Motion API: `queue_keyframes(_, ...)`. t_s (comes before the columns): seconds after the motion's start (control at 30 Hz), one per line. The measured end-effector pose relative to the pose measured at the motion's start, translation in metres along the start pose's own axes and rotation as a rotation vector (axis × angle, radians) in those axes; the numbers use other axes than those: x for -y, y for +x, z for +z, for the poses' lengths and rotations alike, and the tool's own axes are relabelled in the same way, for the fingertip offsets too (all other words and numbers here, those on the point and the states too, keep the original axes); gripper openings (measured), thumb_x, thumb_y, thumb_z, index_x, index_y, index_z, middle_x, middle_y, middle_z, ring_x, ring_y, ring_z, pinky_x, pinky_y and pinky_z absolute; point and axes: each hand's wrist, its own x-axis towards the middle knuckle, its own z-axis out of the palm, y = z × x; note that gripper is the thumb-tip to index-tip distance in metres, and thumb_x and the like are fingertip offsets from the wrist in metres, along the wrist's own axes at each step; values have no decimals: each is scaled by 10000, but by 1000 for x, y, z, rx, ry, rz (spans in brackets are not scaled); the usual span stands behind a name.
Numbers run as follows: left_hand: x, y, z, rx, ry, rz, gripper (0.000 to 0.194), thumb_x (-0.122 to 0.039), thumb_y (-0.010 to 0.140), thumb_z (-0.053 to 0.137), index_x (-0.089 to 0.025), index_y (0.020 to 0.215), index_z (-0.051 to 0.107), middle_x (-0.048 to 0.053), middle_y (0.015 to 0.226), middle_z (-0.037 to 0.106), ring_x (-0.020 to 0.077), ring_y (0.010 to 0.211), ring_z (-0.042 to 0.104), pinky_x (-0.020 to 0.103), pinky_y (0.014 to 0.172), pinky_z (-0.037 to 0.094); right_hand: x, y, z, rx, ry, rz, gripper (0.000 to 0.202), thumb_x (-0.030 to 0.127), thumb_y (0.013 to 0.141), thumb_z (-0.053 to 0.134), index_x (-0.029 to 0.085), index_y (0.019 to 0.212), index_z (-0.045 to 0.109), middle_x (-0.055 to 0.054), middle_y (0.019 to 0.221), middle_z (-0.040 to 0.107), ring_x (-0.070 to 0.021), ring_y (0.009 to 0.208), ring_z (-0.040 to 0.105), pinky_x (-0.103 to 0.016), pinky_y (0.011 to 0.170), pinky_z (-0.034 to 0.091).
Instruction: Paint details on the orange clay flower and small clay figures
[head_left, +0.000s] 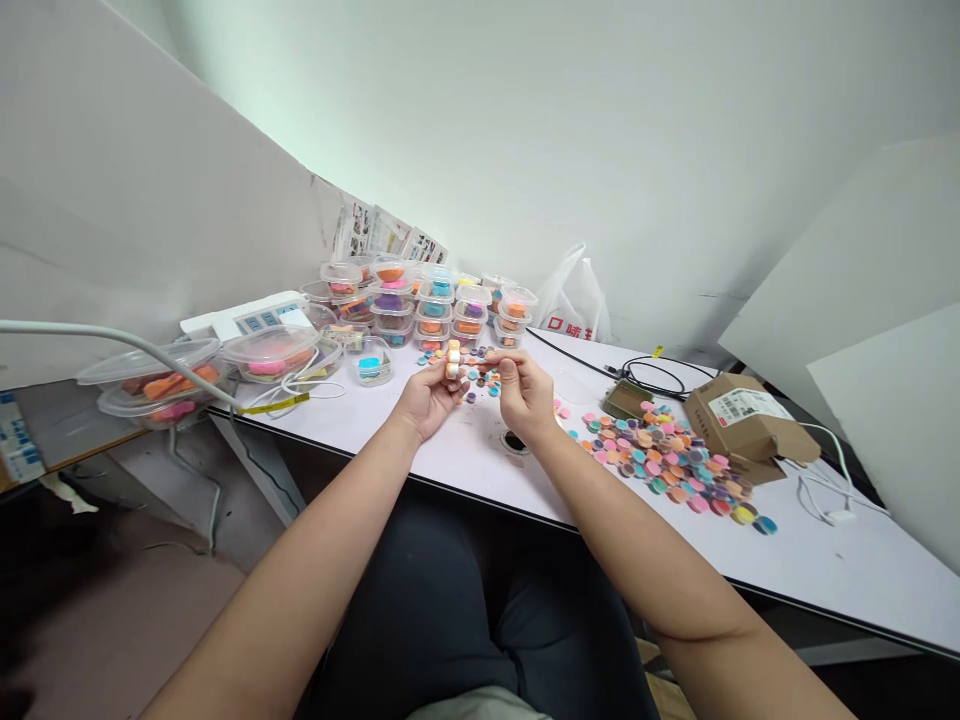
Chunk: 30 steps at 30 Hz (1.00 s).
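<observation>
My left hand (429, 402) pinches a small orange-and-white figurine (453, 358) and holds it upright above the table. Close by on its right, my right hand (529, 398) is closed in a pinch, with its fingertips pointing toward the figurine. Whatever is in that pinch is too thin and small to make out. Below my right hand a small round pot with dark contents (514, 441) stands on the table, partly covered by the wrist. Small colored discs (480, 378) lie scattered behind both hands.
Stacked clear tubs (394, 310) with colorful pieces line the back left. A heap of colored discs (667, 455) spreads at right beside an open cardboard box (739, 425). A power strip (259, 318), a black cable (652, 372) and a white plastic bag (574, 300) are also there.
</observation>
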Motion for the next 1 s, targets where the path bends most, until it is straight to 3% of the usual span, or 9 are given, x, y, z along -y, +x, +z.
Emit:
queue_keyframes(0.2, 1, 2, -3, 31, 2, -7, 90, -38, 779, 630, -93, 806, 695, 19, 646, 610, 85, 548, 516, 290, 735, 570, 1, 1, 3, 44, -25, -18, 241, 365, 1056, 471, 229, 1039, 669, -73, 944, 756, -216, 926, 736, -415, 841, 580)
queue_keyframes(0.43, 1, 0, -3, 80, 22, -16, 81, -40, 775, 648, -98, 727, 677, 15, 637, 579, 86, 561, 502, 283, 717, 555, 6, 2, 1, 4, 16, -43, 222, 343, 1055, 474, 236, 1046, 668, -66, 949, 754, -203, 892, 736, -403, 825, 592)
queue_keyframes(0.6, 0, -1, -1, 132, 28, -28, 73, -43, 772, 650, -99, 740, 685, 14, 639, 561, 86, 576, 501, 245, 670, 523, 13, 8, 1, 5, -130, -260, 200, 247, 1046, 469, 251, 1091, 664, -66, 962, 760, -212, 936, 687, -419, 845, 572)
queue_keyframes(0.73, 1, 1, -3, 122, 18, -21, 101, -38, 777, 642, -113, 712, 662, 9, 622, 551, 85, 574, 497, 242, 683, 526, 11, 9, -3, 88, -261, -425, 203, 219, 1035, 454, 254, 1087, 647, -65, 939, 756, -222, 903, 666, -444, 856, 567)
queue_keyframes(0.87, 1, 2, -5, 77, 3, -9, 95, -30, 774, 645, -118, 784, 680, 15, 649, 588, 90, 576, 519, 260, 714, 544, 8, 7, -5, 180, -301, -409, 215, 255, 1034, 438, 268, 1071, 649, -69, 919, 743, -243, 914, 663, -487, 890, 554)
queue_keyframes(1.0, 0, 2, -3, 17, -16, 4, 106, -24, 775, 643, -115, 814, 682, 28, 663, 612, 102, 579, 538, 274, 697, 549, 9, 6, -6, 115, -266, -335, 232, 294, 1040, 425, 272, 1053, 655, -80, 930, 752, -256, 923, 659, -497, 881, 546)
